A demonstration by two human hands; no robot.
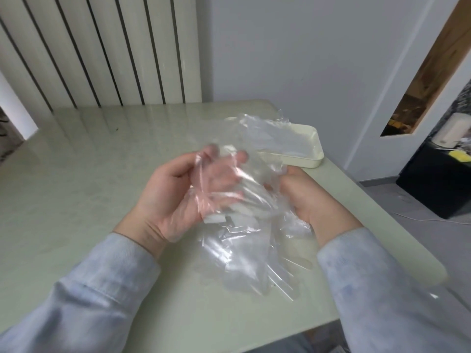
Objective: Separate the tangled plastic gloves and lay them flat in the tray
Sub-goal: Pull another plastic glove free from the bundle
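nearest to me are the person's pale blue sleeves, the left sleeve (76,289) and the right sleeve (382,289), both reaching in over the near edge of a glossy pale green table (89,174). the tangled gloves (244,233) are held up between the two hands, a crumpled clear bundle whose lower part trails down onto the table top close to the front edge. the left hand (175,197) is turned palm up under the film, thumb and fingers curled up round it, skin showing pink through the plastic. the right hand (308,197) shows its back, fingers bent into the right side of the bundle and gripping it; its fingertips are hidden by the film. both hands look a little blurred. further off, toward the far right corner of the table, a cream tray (314,161) sits near the edge with more clear plastic (270,133) in it, part of it rising above the rim; whether it lies flat i cannot tell. behind the table stands a white ribbed radiator (102,47) beside a pale wall (305,47), and off to the right a black cabinet (433,184) sits on the floor.
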